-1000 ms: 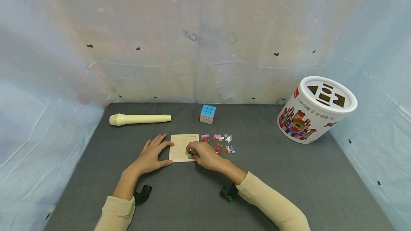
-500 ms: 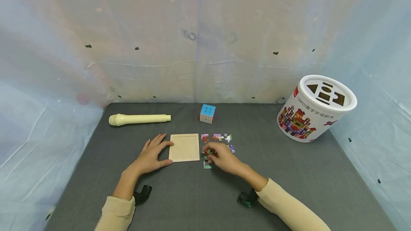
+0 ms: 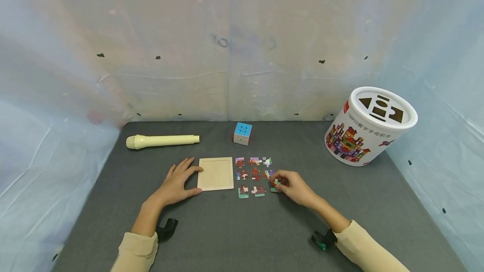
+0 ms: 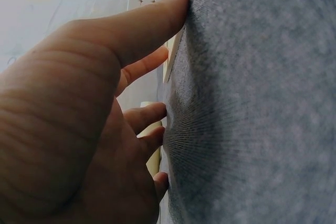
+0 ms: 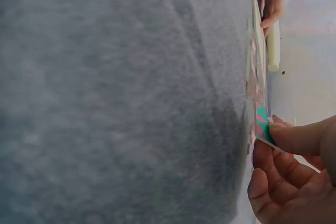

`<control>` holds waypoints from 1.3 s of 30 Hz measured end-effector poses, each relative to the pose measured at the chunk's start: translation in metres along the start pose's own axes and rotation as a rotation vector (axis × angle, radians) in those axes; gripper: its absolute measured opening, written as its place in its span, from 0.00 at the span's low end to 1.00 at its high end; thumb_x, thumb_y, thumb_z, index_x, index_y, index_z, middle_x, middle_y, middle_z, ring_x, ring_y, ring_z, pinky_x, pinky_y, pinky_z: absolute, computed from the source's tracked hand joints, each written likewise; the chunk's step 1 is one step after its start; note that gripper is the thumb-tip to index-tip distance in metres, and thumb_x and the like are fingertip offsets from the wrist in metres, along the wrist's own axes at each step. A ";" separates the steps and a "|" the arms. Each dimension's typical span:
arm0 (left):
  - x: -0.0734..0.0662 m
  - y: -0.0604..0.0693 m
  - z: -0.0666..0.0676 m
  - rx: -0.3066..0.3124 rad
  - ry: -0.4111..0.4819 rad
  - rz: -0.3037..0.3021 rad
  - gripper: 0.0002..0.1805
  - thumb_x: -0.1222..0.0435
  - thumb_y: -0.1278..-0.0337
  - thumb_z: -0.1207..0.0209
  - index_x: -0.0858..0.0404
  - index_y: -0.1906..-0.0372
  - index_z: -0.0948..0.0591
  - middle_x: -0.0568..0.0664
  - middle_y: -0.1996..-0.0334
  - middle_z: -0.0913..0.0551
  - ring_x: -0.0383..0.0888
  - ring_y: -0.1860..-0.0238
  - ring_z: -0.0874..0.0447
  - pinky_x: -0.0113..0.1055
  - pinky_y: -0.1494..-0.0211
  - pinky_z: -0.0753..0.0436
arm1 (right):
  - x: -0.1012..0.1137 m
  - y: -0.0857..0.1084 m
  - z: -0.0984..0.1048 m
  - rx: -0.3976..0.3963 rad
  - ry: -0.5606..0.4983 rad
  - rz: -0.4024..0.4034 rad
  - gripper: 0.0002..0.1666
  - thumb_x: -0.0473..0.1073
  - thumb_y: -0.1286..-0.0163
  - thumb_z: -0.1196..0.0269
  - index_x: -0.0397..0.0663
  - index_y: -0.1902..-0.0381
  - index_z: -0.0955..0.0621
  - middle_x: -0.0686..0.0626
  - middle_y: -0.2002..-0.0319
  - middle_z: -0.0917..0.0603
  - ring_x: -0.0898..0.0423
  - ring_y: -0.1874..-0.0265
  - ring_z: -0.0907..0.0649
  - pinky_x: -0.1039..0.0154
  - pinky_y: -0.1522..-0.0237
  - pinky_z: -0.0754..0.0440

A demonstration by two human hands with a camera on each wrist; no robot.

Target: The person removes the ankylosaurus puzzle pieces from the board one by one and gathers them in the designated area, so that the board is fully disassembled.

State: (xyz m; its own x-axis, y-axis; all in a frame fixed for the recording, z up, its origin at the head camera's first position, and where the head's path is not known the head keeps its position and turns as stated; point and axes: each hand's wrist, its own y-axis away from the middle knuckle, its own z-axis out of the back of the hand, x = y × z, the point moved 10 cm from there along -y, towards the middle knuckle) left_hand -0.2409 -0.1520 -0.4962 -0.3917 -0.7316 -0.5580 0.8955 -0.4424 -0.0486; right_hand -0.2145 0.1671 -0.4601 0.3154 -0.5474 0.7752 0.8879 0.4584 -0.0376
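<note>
A square wooden puzzle tray [image 3: 215, 174] with a raised rim lies flat on the dark table, nothing inside it. Fingers spread, my left hand [image 3: 175, 184] touches its left edge with thumb and index finger; the left wrist view shows the thumb [image 4: 152, 24] on the rim. To the tray's right, several colourful jigsaw pieces [image 3: 255, 174] lie apart in rows. My right hand [image 3: 298, 189] pinches a green-and-red jigsaw piece [image 3: 274, 189] at the right end of the nearest row. That piece [image 5: 262, 121] appears tilted between thumb and fingers in the right wrist view.
Behind the tray sit a cream toy microphone [image 3: 162, 141] and a blue-topped puzzle cube [image 3: 242, 133]. A large white block bucket [image 3: 368, 129] with shaped holes in its lid stands at the back right. Pale cloth [image 3: 227, 74] hangs behind the grey table [image 3: 211, 234].
My right hand has moved from above the tray rightward past the jigsaw pieces, carrying the pinched piece to the near row's right end. The left hand keeps its place on the tray.
</note>
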 end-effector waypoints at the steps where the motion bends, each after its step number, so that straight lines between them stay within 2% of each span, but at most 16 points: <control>1: 0.001 0.000 0.000 0.001 -0.001 0.003 0.34 0.49 0.47 0.28 0.51 0.36 0.25 0.66 0.25 0.43 0.67 0.24 0.53 0.70 0.29 0.60 | -0.001 0.001 -0.001 0.006 -0.002 -0.003 0.13 0.27 0.33 0.36 0.39 0.52 0.17 0.45 0.56 0.15 0.57 0.64 0.17 0.62 0.64 0.18; 10: 0.002 0.000 -0.001 0.004 -0.005 0.014 0.34 0.49 0.48 0.28 0.51 0.36 0.25 0.66 0.25 0.43 0.66 0.24 0.53 0.71 0.29 0.59 | -0.002 0.000 -0.007 0.034 -0.016 0.008 0.12 0.27 0.34 0.36 0.39 0.53 0.17 0.46 0.63 0.16 0.56 0.69 0.18 0.64 0.67 0.18; 17: 0.002 0.000 -0.001 0.005 -0.002 0.017 0.34 0.49 0.48 0.28 0.51 0.36 0.25 0.66 0.25 0.43 0.66 0.24 0.53 0.71 0.29 0.60 | 0.000 -0.001 -0.009 0.004 0.100 0.049 0.11 0.30 0.36 0.32 0.43 0.56 0.15 0.53 0.69 0.18 0.62 0.75 0.23 0.65 0.72 0.22; 25: 0.001 0.000 0.001 0.002 -0.002 0.016 0.34 0.49 0.48 0.28 0.52 0.36 0.24 0.66 0.25 0.43 0.67 0.24 0.53 0.71 0.29 0.59 | 0.005 0.000 -0.011 -0.045 0.288 0.089 0.14 0.35 0.40 0.27 0.47 0.56 0.14 0.53 0.66 0.22 0.56 0.69 0.25 0.64 0.66 0.26; 34: -0.001 0.001 0.001 0.003 -0.008 0.018 0.34 0.51 0.48 0.28 0.53 0.36 0.24 0.66 0.25 0.42 0.67 0.24 0.53 0.70 0.29 0.59 | 0.006 0.002 -0.014 -0.031 0.323 0.082 0.15 0.40 0.42 0.25 0.45 0.56 0.14 0.52 0.64 0.22 0.57 0.66 0.25 0.62 0.65 0.25; 39: -0.001 0.000 0.001 0.004 -0.011 0.020 0.34 0.51 0.48 0.28 0.53 0.36 0.24 0.66 0.25 0.42 0.67 0.24 0.53 0.70 0.29 0.59 | 0.009 0.003 -0.014 -0.022 0.332 0.096 0.15 0.37 0.42 0.26 0.44 0.56 0.14 0.51 0.63 0.22 0.56 0.66 0.25 0.62 0.65 0.24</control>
State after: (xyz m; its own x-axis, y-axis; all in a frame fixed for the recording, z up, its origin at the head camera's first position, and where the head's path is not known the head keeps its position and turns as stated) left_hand -0.2404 -0.1521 -0.4946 -0.3765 -0.7460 -0.5493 0.9022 -0.4299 -0.0346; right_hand -0.2047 0.1537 -0.4625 0.4867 -0.7017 0.5203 0.8546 0.5059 -0.1171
